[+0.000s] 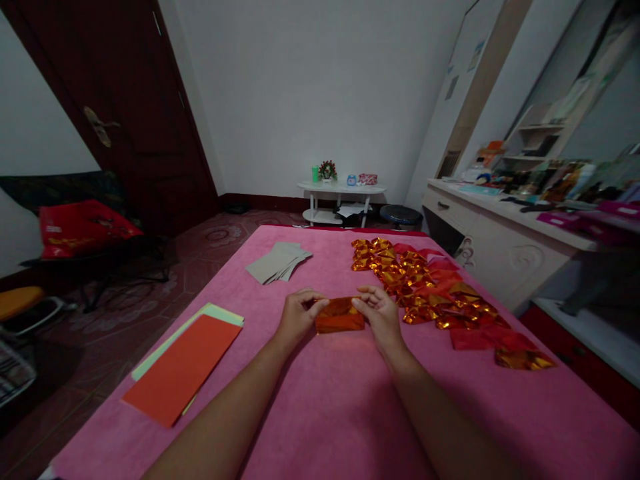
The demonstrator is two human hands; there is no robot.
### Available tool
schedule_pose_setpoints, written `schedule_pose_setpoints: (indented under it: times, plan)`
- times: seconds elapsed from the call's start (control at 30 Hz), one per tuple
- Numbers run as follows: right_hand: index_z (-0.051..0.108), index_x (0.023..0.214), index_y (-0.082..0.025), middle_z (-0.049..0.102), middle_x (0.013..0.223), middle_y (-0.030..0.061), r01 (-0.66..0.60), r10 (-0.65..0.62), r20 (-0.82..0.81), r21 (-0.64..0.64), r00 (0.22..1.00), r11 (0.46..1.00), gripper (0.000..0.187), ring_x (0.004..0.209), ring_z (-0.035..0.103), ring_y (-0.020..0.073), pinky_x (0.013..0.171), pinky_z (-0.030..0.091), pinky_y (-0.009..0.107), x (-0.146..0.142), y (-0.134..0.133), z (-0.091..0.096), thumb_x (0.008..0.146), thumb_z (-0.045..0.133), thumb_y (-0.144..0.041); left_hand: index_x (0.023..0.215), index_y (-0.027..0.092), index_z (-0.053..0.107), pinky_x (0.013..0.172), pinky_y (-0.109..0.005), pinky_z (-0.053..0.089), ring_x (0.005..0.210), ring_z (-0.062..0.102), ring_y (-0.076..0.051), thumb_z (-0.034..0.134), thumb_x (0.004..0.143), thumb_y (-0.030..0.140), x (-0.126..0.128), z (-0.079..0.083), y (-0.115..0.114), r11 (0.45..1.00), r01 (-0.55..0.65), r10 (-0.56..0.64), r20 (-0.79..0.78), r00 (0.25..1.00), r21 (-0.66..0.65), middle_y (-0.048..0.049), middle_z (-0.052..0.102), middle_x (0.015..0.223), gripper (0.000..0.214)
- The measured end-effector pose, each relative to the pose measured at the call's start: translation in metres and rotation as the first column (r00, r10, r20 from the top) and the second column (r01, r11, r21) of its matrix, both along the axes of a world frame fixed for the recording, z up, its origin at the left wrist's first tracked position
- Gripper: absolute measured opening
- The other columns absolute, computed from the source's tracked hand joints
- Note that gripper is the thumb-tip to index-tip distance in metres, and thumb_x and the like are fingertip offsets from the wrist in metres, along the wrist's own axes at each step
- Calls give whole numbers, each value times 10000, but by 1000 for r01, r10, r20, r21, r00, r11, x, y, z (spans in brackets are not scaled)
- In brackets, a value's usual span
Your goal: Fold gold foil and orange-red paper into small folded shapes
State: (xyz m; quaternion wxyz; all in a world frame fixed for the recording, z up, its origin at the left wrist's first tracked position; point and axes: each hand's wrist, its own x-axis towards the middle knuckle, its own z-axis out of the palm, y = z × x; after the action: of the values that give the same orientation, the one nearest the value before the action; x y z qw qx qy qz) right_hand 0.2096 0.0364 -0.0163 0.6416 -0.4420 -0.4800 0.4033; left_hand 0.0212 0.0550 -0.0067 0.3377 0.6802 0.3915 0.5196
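Red paper (183,367) lies lower left. At centre, the left hand (299,317) pinches the left edge of a gold foil piece (339,315) against the pink cloth (320,413); the right hand (379,315) pinches its right edge. Uneven pulling could tear the thin foil.

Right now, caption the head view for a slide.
Left hand and right hand pinch a shiny orange foil rectangle over a pink cloth-covered table, beside folded gold-and-red foil pieces.

Between the fingers (314,305): glossy, crinkled orange foil sheet (340,315). Right of them: shiny gold-and-red foil pile (425,287). Left: smooth matt red paper (185,367). Beneath: matt, napped pink cloth (330,400).
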Motion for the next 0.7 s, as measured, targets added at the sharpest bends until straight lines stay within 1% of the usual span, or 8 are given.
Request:
schedule_pose_setpoints:
  times: [0.07, 0.1, 0.2, 0.3, 0.37, 0.5, 0.6, 0.7]
  plan:
    - [664, 887, -195, 675, 795, 15, 19, -30, 212, 56, 977, 998, 175, 735, 625, 168, 676, 483, 285, -2, 0, 7, 727, 692, -261, 716, 153, 718, 595, -237, 408, 640, 552, -126, 638, 792, 231, -1, 5, -3, 995, -33, 40, -69, 997, 89, -28, 623, 673, 135]
    - [684, 860, -197, 685, 831, 31, 15, -47, 337, 98, 940, 995, 122, 781, 626, 179, 708, 480, 296, -3, 0, 12, 750, 668, -248, 722, 157, 716, 593, -236, 402, 635, 542, -123, 627, 803, 230, 0, 7, -4, 991, -41, 54, -97, 994, 130, -25, 616, 668, 140]
    - [711, 796, -218, 684, 816, 29, -65, -88, 645, 210, 760, 976, 94, 790, 607, 178, 742, 450, 304, -7, -2, 28, 800, 619, -202, 748, 168, 708, 602, -239, 399, 638, 530, -121, 600, 829, 226, 2, 13, -9, 971, -34, 73, -159, 985, 238, -24, 609, 678, 147]
    - [711, 786, -230, 675, 794, 18, -104, -152, 799, 259, 582, 960, 122, 776, 585, 173, 764, 416, 312, -13, -7, 39, 819, 608, -174, 760, 172, 697, 609, -241, 400, 643, 532, -120, 574, 848, 213, 5, 15, -13, 953, -21, 84, -198, 977, 301, -26, 603, 690, 157]
    - [706, 789, -227, 672, 796, 19, -98, -191, 838, 277, 511, 956, 127, 784, 576, 176, 771, 399, 315, -17, -12, 43, 823, 603, -160, 769, 175, 693, 620, -243, 407, 652, 539, -122, 561, 860, 218, 6, 14, -14, 950, -10, 80, -212, 974, 311, -28, 605, 698, 166]
    - [697, 810, -227, 667, 802, 18, -82, -210, 850, 283, 483, 956, 149, 792, 569, 175, 764, 387, 304, -22, -16, 41, 824, 581, -133, 794, 179, 694, 639, -244, 424, 672, 557, -127, 584, 857, 260, 4, 11, -13, 952, 24, 45, -218, 975, 305, -31, 619, 717, 150]
    - [670, 758, -224, 665, 787, 7, -70, -180, 835, 252, 520, 965, 115, 754, 566, 165, 728, 386, 288, -20, -14, 36, 816, 595, -159, 751, 175, 684, 631, -241, 418, 657, 551, -122, 580, 858, 249, 2, 9, -14, 950, 13, 63, -233, 971, 311, -26, 610, 697, 167]
    - [630, 699, -212, 650, 738, -1, -60, -151, 806, 225, 573, 972, 117, 713, 560, 159, 677, 380, 273, -14, -9, 32, 812, 606, -194, 691, 165, 663, 612, -234, 406, 634, 544, -116, 586, 844, 209, 2, 9, -14, 947, -52, 123, -209, 970, 318, -17, 595, 663, 177]
